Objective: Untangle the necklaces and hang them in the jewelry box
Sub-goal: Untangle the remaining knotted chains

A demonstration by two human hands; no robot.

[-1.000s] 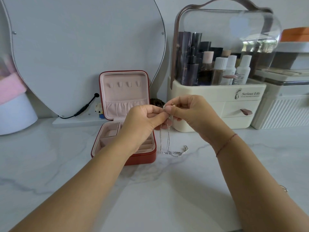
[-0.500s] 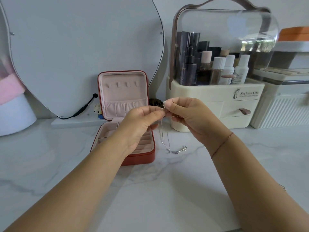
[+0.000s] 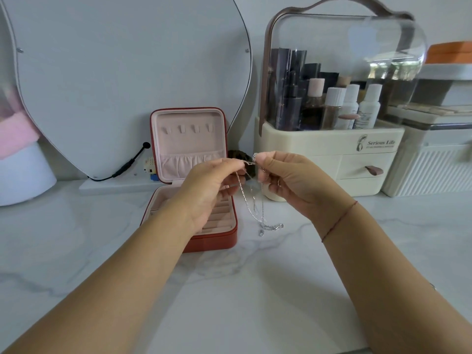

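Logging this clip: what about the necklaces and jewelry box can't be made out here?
- Head view: how many silver necklaces are tangled; strands too thin, overlapping.
- The knot: covered by the pinching fingertips of the left hand and right hand.
- Jewelry box base compartments: partly behind the left hand.
- Dark object behind the hands: mostly hidden.

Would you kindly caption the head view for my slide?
The left hand and right hand pinch tangled silver necklaces beside the open red jewelry box.

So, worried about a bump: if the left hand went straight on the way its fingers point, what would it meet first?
Probably the fingers of the right hand, just across the short stretch of necklaces both hands pinch; the cream organizer stands behind, though depth is unclear.
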